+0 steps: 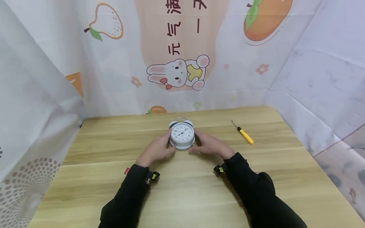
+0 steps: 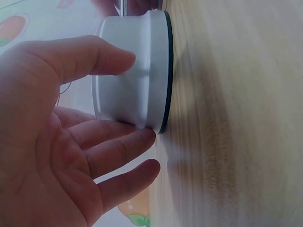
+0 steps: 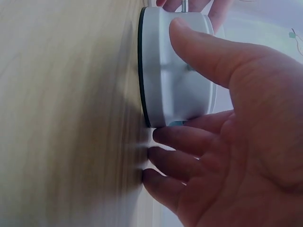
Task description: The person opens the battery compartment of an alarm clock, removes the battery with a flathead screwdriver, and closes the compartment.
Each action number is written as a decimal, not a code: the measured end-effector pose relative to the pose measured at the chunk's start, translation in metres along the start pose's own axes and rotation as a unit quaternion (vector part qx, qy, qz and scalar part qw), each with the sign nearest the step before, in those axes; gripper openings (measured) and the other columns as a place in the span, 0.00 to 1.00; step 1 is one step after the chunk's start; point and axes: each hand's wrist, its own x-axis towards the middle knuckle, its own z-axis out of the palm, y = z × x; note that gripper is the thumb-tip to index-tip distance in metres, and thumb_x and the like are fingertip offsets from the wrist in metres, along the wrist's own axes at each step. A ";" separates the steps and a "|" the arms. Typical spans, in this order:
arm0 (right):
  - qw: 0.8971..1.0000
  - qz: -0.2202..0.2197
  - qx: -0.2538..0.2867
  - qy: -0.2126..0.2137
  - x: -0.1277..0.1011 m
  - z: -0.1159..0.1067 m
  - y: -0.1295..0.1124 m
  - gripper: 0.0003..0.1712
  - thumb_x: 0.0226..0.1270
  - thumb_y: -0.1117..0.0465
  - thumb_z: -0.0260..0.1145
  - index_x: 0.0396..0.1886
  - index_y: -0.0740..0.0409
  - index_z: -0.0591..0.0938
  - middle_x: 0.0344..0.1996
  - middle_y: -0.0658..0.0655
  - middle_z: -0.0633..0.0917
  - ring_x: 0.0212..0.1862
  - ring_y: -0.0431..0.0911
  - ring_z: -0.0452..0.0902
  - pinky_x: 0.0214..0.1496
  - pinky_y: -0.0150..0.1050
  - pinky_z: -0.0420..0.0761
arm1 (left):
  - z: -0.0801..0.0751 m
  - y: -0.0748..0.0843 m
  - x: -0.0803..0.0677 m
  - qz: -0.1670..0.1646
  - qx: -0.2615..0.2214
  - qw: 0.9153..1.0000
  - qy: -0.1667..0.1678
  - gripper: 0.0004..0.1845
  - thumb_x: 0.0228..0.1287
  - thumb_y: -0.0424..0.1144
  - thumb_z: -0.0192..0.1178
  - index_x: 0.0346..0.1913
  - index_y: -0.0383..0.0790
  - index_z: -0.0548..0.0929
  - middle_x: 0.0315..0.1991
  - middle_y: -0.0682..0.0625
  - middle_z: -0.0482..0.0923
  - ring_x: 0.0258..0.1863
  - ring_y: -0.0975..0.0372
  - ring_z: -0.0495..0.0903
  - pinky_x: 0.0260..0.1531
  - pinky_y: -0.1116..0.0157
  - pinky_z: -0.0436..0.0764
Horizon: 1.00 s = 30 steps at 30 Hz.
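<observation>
A white twin-bell alarm clock (image 1: 182,132) lies on its back on the wooden table, its dial facing up and its bells and handle toward the far edge. My left hand (image 1: 158,148) holds it from the left, thumb on the near side and fingers along the flank. In the left wrist view, that thumb lies against the white casing (image 2: 120,94). From the right, my right hand (image 1: 209,145) holds the clock in a mirrored way. Thin metal legs stick out at the clock's near side. The bells are partly hidden in the wrist views.
A screwdriver (image 1: 245,135) with a yellow handle lies to the right of the clock on the wooden table (image 1: 182,190). Behind the table hangs a white printed curtain (image 1: 114,72), with more fabric along both sides.
</observation>
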 end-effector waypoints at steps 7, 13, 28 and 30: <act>1.000 0.009 0.006 0.009 -0.009 -0.001 0.008 0.54 0.62 0.54 0.77 0.79 0.62 0.56 0.75 0.63 0.65 0.76 0.55 0.58 0.75 0.51 0.58 | 0.008 0.004 0.004 0.013 0.005 1.000 -0.010 0.50 0.63 0.41 0.68 0.79 0.29 0.50 0.23 0.52 0.72 0.16 0.65 0.68 0.24 0.65 0.73; 1.000 -0.007 0.003 0.003 -0.017 0.004 0.009 0.48 0.66 0.51 0.74 0.78 0.62 0.61 0.73 0.62 0.69 0.74 0.55 0.63 0.74 0.53 0.62 | 0.017 0.005 -0.004 0.013 0.000 1.000 -0.015 0.50 0.63 0.41 0.68 0.79 0.28 0.50 0.23 0.52 0.74 0.16 0.66 0.70 0.24 0.66 0.75; 0.999 0.010 -0.004 0.031 -0.010 -0.002 -0.002 0.37 0.66 0.60 0.71 0.71 0.68 0.69 0.60 0.62 0.80 0.61 0.52 0.76 0.65 0.49 0.74 | 0.006 0.010 -0.006 0.019 -0.009 1.000 0.008 0.49 0.60 0.39 0.71 0.77 0.26 0.55 0.43 0.39 0.84 0.22 0.65 0.74 0.28 0.67 0.76; 0.999 0.015 0.012 0.032 -0.008 -0.005 -0.004 0.39 0.66 0.60 0.71 0.72 0.70 0.68 0.63 0.65 0.78 0.64 0.56 0.75 0.67 0.50 0.73 | 0.002 0.010 -0.005 0.017 -0.003 1.000 0.008 0.49 0.59 0.41 0.70 0.77 0.26 0.55 0.33 0.42 0.82 0.17 0.67 0.70 0.22 0.68 0.73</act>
